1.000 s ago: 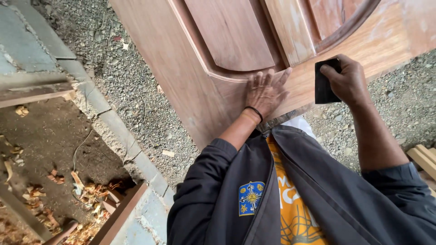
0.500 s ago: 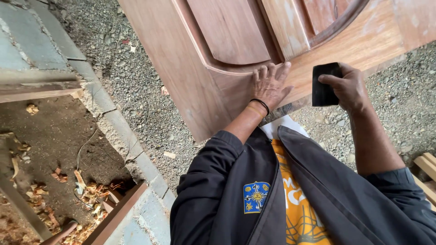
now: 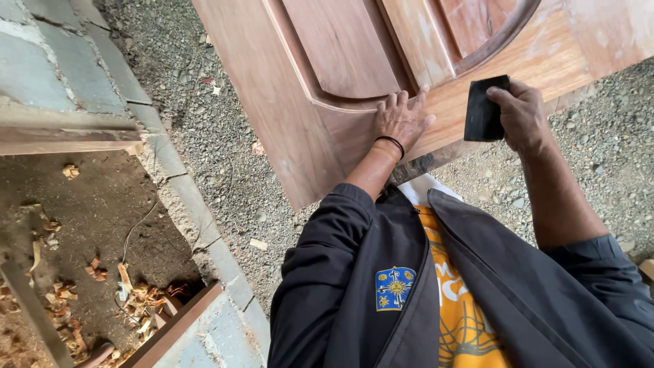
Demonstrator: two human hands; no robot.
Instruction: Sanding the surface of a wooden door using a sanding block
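Change from half a second ago: right hand (image 3: pixel 521 116) is carrying the pad (image 3: pixel 484 109) higher, onto the door (image 3: pixel 320 123) face; left hand (image 3: pixel 400 119) is staying flat on the rail.

Pad: dark, rectangular, slightly curved, pinched upright between right thumb and fingers (image 3: pixel 501 95), lying against the door's lower rail, beside the arched moulding.

Left fingers (image 3: pixel 398 101): lying extended, close together, pressing the wood.

Door: reddish-brown, panelled, with pale dusty patches, resting over gravel (image 3: pixel 204 136).

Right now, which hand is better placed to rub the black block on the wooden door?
The right hand: it already grips the black sanding block against the wooden door. The left hand lies flat on the door, steadying it.
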